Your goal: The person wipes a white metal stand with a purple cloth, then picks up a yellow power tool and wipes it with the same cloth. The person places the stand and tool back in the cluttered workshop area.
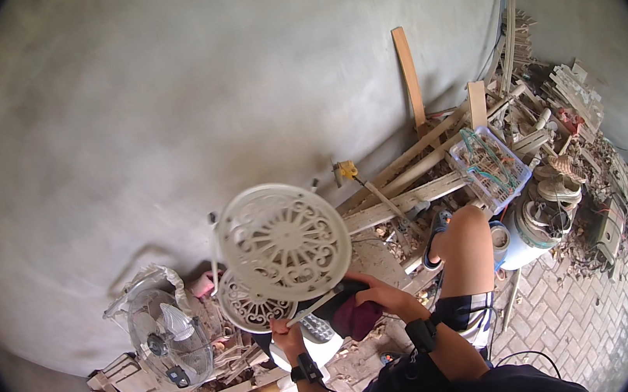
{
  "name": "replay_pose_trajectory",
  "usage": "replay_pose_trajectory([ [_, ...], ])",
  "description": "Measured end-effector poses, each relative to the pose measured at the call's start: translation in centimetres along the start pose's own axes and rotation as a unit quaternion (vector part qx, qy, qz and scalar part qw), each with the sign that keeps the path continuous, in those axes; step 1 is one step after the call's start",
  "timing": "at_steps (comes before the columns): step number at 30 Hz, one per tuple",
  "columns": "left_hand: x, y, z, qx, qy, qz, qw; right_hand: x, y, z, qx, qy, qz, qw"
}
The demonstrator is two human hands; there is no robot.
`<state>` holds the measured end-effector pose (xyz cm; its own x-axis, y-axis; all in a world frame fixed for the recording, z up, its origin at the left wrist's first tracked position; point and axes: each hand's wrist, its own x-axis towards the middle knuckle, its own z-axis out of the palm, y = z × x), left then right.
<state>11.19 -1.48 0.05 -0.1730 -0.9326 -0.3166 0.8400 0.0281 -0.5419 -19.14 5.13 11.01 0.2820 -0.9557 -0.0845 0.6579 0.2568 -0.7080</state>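
Note:
A cream-white metal stand or stool, tilted, has an openwork round top [285,236] with a scrolled pattern. A smaller openwork disc [254,303] shows beyond its lower left edge. My left hand [287,333] grips a slim pale leg [314,306] of it. My right hand [383,293] holds a bunched maroon cloth [358,315] near the end of that leg. Black material lies around the cloth, partly hidden by it. Below my hands is a white rounded object [333,351], with a grey patterned piece [317,329] on it.
A standing fan [170,340] lies left, near the wall [124,131]. Wooden beams [408,199] and a yellow-headed tool [348,169] stretch along the wall. A lilac crate [499,173], a white bucket [523,249] and scrap wood are right, beside brick paving [568,300].

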Motion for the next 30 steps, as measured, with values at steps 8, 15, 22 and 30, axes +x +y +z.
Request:
replay_pose_trajectory([
  [8, 4.6, 0.5, -8.7, 0.676, -0.214, 0.244, 0.661, -1.5, -1.5, 0.0, -0.011, 0.063, 0.056, 0.996],
  [15, 4.9, -4.1, -15.9, 0.897, -0.106, 0.107, 0.416, 1.0, 1.6, -1.3, -0.134, 0.145, -0.040, 0.979],
  [22, 6.0, -7.5, -14.1, 0.643, 0.039, -0.198, 0.739, 5.4, 3.6, -4.9, -0.365, 0.182, -0.067, 0.911],
  [30, 10.3, 2.0, -18.2, 0.642, 0.013, -0.059, 0.764, 9.6, 9.5, -6.0, -0.480, 0.084, -0.136, 0.863],
])
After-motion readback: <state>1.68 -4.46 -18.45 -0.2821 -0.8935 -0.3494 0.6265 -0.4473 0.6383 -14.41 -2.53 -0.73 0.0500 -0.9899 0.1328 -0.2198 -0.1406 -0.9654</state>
